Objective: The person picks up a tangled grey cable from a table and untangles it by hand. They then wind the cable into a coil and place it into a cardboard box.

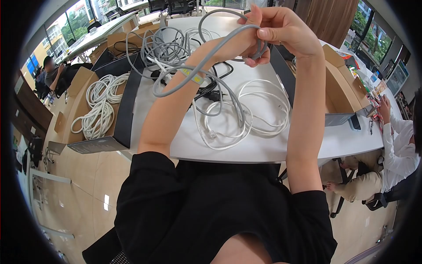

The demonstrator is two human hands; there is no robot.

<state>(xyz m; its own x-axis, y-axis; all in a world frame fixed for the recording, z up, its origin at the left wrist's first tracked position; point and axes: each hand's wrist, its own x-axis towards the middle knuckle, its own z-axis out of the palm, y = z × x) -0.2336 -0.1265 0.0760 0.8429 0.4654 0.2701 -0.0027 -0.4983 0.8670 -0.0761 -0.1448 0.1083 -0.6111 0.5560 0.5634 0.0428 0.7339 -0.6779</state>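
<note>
Holding the grey cable (238, 30) above the worktop (184, 147), the left hand (249, 43) curled its fingers round it, partly hidden; the right hand's (290, 34) fingers pinched it; its ends were indistinguishable among tangled cords (170, 53).

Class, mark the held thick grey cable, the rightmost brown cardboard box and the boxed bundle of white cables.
Thick grey cable (239, 30): head view, upper stretch.
Brown cardboard box (337, 88): head view, bare inner wall.
White cables (94, 124): head view, lower coils.
</note>
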